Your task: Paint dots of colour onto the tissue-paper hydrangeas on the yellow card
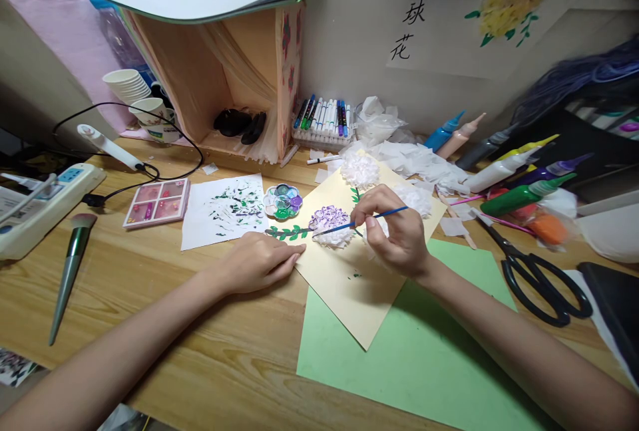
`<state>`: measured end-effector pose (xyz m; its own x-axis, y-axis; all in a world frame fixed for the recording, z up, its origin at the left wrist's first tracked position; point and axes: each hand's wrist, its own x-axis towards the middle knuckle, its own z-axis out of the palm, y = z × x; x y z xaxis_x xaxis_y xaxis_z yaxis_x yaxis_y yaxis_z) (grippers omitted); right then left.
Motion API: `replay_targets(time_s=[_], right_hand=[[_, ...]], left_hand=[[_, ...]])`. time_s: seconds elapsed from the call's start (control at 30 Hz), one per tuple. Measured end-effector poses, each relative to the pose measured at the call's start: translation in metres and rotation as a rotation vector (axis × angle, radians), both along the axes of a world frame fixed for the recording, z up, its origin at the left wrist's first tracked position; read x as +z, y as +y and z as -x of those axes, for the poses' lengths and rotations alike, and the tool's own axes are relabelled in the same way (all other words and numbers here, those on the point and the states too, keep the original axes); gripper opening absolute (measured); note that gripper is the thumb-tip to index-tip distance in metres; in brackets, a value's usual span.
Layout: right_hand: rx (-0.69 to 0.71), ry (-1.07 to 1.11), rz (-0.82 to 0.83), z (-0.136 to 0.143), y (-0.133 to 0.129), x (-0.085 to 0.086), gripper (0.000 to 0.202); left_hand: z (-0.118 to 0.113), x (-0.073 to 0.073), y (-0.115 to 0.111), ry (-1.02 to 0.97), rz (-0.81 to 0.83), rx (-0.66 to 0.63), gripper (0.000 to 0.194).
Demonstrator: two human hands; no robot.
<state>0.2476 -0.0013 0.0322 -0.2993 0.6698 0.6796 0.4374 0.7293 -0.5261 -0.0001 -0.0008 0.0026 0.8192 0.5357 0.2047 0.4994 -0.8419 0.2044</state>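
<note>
A thin blue paintbrush (379, 215) is pinched in my right hand (394, 231), its tip at the lower left of a paper flower (332, 223). That flower is white below and purple on top. It lies on a cream sheet (367, 311) beside a painted stem with green leaves (289, 233). Another white ruffled flower (360, 169) is near the sheet's far corner, and one more (414, 200) is partly behind my right hand. My left hand (262, 261) lies at the sheet's left corner, fingers stretched and holding nothing. A flower-shaped paint palette (283, 201) stands just beyond it.
Green paper (349, 378) lies under the cream sheet. To the right are black scissors (542, 278) and several paint bottles (529, 195). A paint-smeared paper (224, 211), a pink case (157, 203) and a makeup brush (72, 278) lie left. Markers (324, 118) stand behind.
</note>
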Motion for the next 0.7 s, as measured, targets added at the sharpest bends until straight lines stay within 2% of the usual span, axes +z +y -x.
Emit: replay_targets(time_s=[0.53, 0.7], right_hand=[[-0.040, -0.014, -0.014, -0.0030, 0.0023, 0.0019, 0.014], [-0.010, 0.007, -0.024, -0.0033, 0.0000, 0.0034, 0.015]], left_hand=[[0.0003, -0.0019, -0.0004, -0.002, -0.026, -0.005, 0.030], [-0.0001, -0.0022, 0.0004, -0.002, -0.025, -0.012, 0.030]])
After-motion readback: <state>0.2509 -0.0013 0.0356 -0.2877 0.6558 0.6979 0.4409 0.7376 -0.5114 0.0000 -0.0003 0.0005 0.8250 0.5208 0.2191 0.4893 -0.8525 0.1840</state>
